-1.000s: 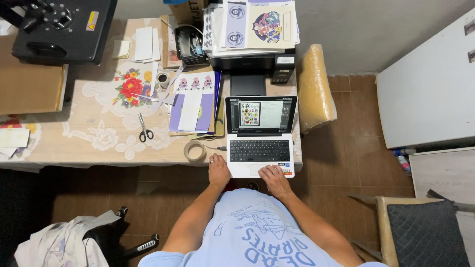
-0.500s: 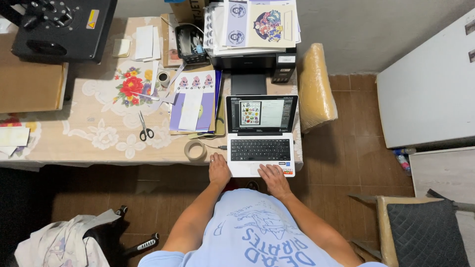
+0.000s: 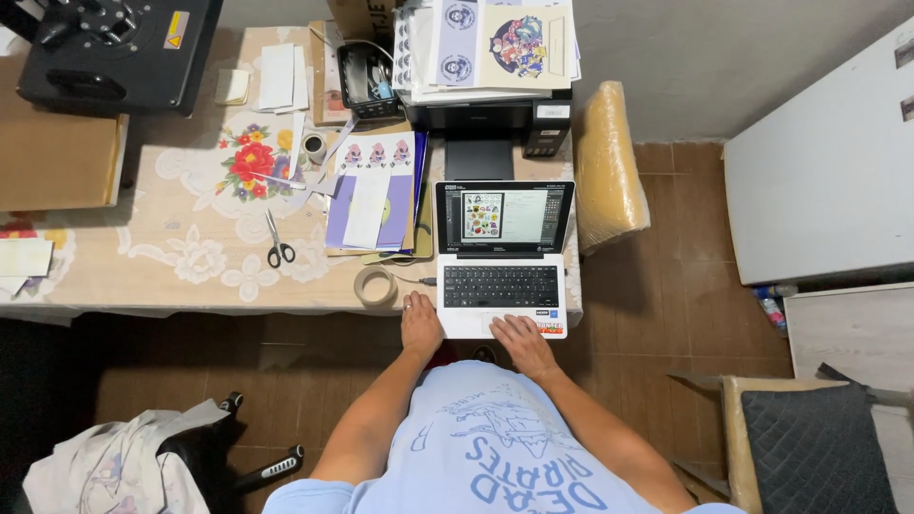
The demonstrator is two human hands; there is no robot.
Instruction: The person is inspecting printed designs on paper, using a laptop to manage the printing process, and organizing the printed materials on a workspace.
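A person in a light blue printed shirt sat at a cluttered counter [image 3: 143, 276] and worked a white laptop [image 3: 502, 286] whose screen showed a sheet of small coloured pictures. The left hand [image 3: 420, 326] lay flat, fingers loosely together and closed on nothing, at the laptop's near left corner and partly on the counter edge. The right hand [image 3: 522, 341] rested open on the palm rest near the trackpad, gripping nothing.

The laptop sat at the counter's near right corner, its front edge flush with or slightly past the rim; a firm push from either wrist seemed likely to slide it toward the person's lap or the tiled floor. A thin cable [image 3: 419, 282] ran into its left side just beside the left hand, and a careless sweep of that hand could tug it loose. A roll of tape [image 3: 375, 286] sat close to the same edge and looked easy to knock off. Behind the screen, a black printer [image 3: 495, 119] carried a stack of printed sheets [image 3: 490, 48] overhanging its top; tilting the lid further back might nudge the printer's tray. Scissors [image 3: 278, 243] lay well apart from both hands, among purple papers [image 3: 367, 205] on the lace cloth.
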